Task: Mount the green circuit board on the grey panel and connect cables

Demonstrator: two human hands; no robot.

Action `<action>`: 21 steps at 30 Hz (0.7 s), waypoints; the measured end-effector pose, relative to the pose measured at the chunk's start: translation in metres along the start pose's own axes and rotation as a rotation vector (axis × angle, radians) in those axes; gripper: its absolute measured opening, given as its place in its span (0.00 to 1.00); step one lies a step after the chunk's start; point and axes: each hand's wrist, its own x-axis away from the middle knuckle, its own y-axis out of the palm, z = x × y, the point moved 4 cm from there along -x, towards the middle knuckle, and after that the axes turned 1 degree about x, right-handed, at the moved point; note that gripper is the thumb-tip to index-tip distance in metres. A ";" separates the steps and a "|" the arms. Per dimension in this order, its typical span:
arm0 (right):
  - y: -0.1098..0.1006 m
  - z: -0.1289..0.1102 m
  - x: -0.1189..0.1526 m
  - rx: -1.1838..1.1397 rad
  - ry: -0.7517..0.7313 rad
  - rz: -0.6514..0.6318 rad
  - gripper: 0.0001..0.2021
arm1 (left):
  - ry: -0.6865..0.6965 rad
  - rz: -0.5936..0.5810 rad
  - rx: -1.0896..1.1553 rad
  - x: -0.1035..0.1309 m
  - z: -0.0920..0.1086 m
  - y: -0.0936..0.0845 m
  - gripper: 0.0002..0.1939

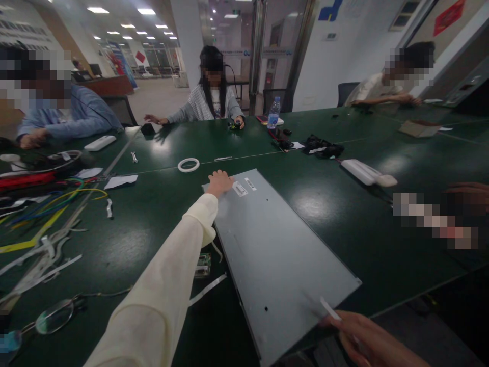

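A large grey metal panel (282,244), rectangular with two white labels and small dark holes, lies on the table in front of me. My left hand (220,182) is closed over its far left corner, fingers curled on the surface beside the labels. Low on the right, my right hand (367,334) pinches a thin white strip (329,309) above the panel's near end; blur hides its exact kind. Under my left forearm, a small green circuit board (203,265) and a loose white strip (208,289) lie beside the panel.
Beyond the panel are a white tape roll (188,165), a small wrench (134,157) and a water bottle (274,113). Wires (57,204) and glasses (54,317) lie left. A white device (362,172) is right. Several people sit around the green table (153,224).
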 end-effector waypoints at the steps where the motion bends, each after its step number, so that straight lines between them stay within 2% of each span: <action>1: -0.001 -0.006 -0.004 0.080 0.008 -0.021 0.26 | -0.016 0.008 -0.005 0.002 -0.004 0.000 0.26; 4: -0.001 -0.037 -0.011 0.331 -0.021 -0.082 0.27 | -0.026 0.020 -0.029 0.011 -0.013 0.002 0.25; 6: -0.003 -0.066 -0.015 0.444 -0.131 -0.001 0.27 | -0.016 0.039 -0.053 0.019 -0.015 0.005 0.24; 8: -0.006 -0.093 -0.017 0.532 -0.304 0.115 0.23 | -0.010 0.075 -0.079 0.027 -0.017 0.008 0.24; 10: -0.009 -0.103 -0.017 0.506 -0.390 0.180 0.21 | 0.005 0.109 -0.097 0.035 -0.019 0.011 0.23; 13: -0.018 -0.085 -0.010 0.324 -0.437 0.291 0.21 | 0.026 0.104 -0.091 0.041 -0.023 0.015 0.23; 15: -0.025 -0.056 -0.002 0.194 -0.439 0.401 0.22 | 0.020 0.082 -0.070 0.042 -0.025 0.015 0.23; 16: -0.027 -0.039 0.000 0.140 -0.396 0.414 0.23 | 0.012 0.076 -0.055 0.042 -0.026 0.014 0.23; 19: -0.024 0.005 0.004 0.038 -0.235 0.329 0.28 | -0.009 0.064 0.012 0.037 -0.027 0.012 0.23; 21: -0.019 0.016 0.007 -0.013 -0.182 0.308 0.33 | 0.008 0.040 0.094 0.032 -0.026 0.014 0.23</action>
